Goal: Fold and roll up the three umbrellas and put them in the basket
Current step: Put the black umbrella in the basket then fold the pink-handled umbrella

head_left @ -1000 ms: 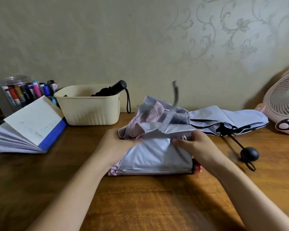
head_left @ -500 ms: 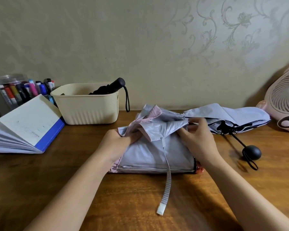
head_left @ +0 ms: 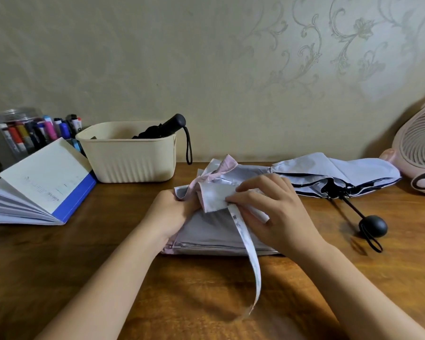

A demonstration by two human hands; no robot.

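A wooden table [head_left: 84, 266] stands against a wall [head_left: 206, 69] papered with a pale scroll pattern. At centre, a pink umbrella [head_left: 211, 231] with a grey lining lies flat on the table, partly folded, its cloth bunched along the far edge.

The left hand [head_left: 167, 212] grips the bunched cloth at the umbrella's left end, fingers curled into the folds. The right hand [head_left: 280, 217] lies over the right part of the umbrella, its bent fingers pinching a folded flap of cloth where the strap is attached. The strap [head_left: 248, 244], white and narrow, runs from this flap over the near edge of the umbrella and trails toward the viewer, its free end blurred.

At far left of centre, a cream basket [head_left: 133, 165] with ribbed sides holds a black umbrella [head_left: 167, 127], rolled up; the handle rests on the right rim and the wrist loop hangs down outside.

To the right, just behind the right hand, a pale blue umbrella [head_left: 341, 170] lies collapsed but loose on the table. Its thin shaft points toward the near right and ends in a round black knob [head_left: 373, 225] with a cord loop.

At far right stands a pink desk fan [head_left: 420, 153]. At left, an open book [head_left: 42, 182] with a blue cover lies before a clear jar of markers [head_left: 22, 133].
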